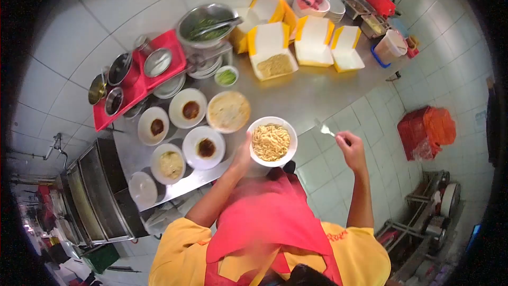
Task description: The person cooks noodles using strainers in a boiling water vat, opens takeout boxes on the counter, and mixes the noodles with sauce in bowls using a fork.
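Observation:
My left hand is closed on the side of a white bowl, which is held in front of the apron near the table's edge. Curly cooked noodles fill the bowl. Off to the right, above the floor, my right hand grips the handle end of a fork, its tines pointing up and left. Just left of the noodle bowl stands a bowl of pale broth. Beyond it are white bowls with dark sauce, one of them nearest my left forearm.
Yellow-and-white takeaway boxes stand along the wall, one containing noodles. A steel bowl of greens with tongs sits by red trays. Greens fill a small cup. Red baskets are at right.

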`<state>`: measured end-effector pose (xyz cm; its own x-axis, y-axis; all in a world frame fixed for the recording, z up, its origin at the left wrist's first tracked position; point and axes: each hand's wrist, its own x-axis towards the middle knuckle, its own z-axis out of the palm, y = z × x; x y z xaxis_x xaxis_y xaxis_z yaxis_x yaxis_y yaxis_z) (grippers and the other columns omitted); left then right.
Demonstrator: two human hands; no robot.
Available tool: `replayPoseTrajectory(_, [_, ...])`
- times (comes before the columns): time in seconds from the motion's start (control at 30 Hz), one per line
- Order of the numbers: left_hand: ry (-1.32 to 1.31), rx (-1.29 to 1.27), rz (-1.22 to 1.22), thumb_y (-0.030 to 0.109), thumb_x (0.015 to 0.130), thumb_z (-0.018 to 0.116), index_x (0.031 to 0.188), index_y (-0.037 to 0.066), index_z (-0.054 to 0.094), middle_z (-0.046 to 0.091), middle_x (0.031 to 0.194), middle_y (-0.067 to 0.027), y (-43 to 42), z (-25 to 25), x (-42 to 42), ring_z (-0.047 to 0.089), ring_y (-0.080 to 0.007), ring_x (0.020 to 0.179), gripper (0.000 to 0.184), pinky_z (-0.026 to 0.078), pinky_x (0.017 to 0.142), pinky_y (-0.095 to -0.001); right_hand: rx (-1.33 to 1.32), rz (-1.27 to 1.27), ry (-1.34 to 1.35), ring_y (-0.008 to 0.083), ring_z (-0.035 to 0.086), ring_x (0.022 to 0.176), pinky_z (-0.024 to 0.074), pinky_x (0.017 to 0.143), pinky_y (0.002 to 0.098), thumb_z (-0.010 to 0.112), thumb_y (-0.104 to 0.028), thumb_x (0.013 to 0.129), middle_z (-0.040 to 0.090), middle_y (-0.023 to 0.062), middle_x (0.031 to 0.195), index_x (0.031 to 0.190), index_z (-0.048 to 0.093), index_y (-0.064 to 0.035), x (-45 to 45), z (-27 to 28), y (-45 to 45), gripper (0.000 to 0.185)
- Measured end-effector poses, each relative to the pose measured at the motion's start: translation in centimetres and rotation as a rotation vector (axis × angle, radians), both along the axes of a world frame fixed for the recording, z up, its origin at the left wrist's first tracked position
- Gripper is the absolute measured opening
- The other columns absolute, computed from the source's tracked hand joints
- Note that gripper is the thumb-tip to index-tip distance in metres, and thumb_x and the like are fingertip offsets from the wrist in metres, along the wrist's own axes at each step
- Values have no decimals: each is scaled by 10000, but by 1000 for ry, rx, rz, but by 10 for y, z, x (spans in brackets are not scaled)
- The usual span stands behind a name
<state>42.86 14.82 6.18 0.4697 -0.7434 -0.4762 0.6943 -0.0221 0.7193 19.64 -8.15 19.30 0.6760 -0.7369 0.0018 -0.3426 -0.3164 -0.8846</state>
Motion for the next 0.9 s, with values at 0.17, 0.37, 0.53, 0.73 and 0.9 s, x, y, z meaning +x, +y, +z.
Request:
replayPoseTrajectory(0.17, [-97,191,105,561,971,289,1368,13,385,529,1305,-144,-82,-46,-10,538,-252,1179,684,443,978,-425,29,-59,201,49,374,538,302,481,249,698,-221,818,425,-40,559,857,654,-1,-60,7,-83,228])
replayPoseTrajectory(0.37, [-187,346,330,590,956,320,1309,-75,457,555,1268,-165,-125,-46,7,521,-225,1167,765,387,981,-318,62,-3,172,89,360,547,302,501,289,612,-267,890,396,16,553,770,645,12,-91,-14,-146,305])
replayPoseTrajectory(0.53, [-272,425,409,597,948,344,1259,-74,506,606,1160,-176,-139,-41,23,576,-230,1058,757,435,902,-326,-93,185,87,315,600,661,450,617,387,525,-299,927,600,208,720,867,661,-19,-43,-39,-182,317])
replayPoseTrajectory(0.73, [-441,658,363,542,963,382,1085,-37,611,661,935,-115,-136,-18,28,628,-179,794,635,491,702,-323,-246,261,284,372,631,785,478,680,488,591,-317,867,650,200,848,1009,653,-111,72,-20,-217,258])
replayPoseTrajectory(0.9, [-645,640,363,420,969,452,1175,-44,542,622,1069,-174,-140,-13,31,591,-237,1005,515,449,871,-346,-573,252,298,340,640,731,498,652,462,631,-303,833,653,154,752,1116,602,-150,152,-60,-262,323])
